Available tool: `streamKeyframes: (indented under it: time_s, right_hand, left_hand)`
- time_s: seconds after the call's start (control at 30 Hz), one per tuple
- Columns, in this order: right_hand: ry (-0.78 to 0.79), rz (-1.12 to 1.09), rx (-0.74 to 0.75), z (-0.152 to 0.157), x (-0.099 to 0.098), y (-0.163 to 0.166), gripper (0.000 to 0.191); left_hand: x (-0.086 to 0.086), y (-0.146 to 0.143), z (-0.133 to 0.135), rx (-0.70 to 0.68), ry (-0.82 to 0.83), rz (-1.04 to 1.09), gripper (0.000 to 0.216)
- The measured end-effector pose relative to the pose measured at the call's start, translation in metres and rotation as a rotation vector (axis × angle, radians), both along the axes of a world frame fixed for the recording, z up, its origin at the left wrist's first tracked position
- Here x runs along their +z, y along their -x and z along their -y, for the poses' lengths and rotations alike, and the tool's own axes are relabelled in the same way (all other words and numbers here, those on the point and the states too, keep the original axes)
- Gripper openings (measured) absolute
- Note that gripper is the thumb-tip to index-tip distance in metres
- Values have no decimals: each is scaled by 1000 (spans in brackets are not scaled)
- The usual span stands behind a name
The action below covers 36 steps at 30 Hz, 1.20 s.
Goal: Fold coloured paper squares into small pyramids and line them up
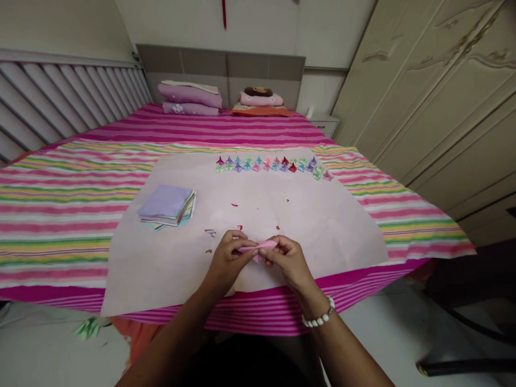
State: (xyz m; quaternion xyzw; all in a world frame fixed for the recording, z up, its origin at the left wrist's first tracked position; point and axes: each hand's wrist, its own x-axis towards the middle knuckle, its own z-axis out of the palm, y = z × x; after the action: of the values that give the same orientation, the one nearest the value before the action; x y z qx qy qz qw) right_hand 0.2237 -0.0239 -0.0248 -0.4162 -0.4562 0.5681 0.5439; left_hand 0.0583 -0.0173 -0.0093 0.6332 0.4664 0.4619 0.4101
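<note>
Both hands (231, 252) (285, 257) pinch folded paper (266, 245) (pink).

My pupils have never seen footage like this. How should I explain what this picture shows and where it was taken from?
There is no machine here: a camera worn on a person's head looks forward and down at their own bare hands. The left hand and right hand together hold a folded pink paper. Below lies a large pale sheet, spread on a bed. On the sheet are a stack of coloured paper, small dark scraps, and, farther away, small folded paper pieces in rows.
</note>
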Motion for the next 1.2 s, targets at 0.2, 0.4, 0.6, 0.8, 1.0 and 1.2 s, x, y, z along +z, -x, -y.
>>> streamKeyframes:
  time_s: [0.2, 0.4, 0.6, 0.8, 1.0, 1.2]
  right_hand:
    - [-155, 64, -126, -2, 0, -3, 41]
    - [-240, 66, 42, -1, 6, -5, 6]
    - [-112, -11, 38, -2, 4, -2, 9]
    - [-56, -5, -18, -3, 1, -4, 9]
    - [-50, 8, -10, -3, -2, -2, 21]
    - [-14, -17, -111, -6, -1, 1, 20]
  left_hand:
    - [5, 1, 2, -27, -7, 0, 10]
    - [9, 1, 5, -108, 88, 37, 15]
    - [11, 0, 4, -37, 165, 99, 17]
    - [10, 5, 2, -8, 183, 92, 18]
    - [4, 8, -1, 190, 241, 239, 22]
    - [1, 0, 3, 128, 314, 367, 32]
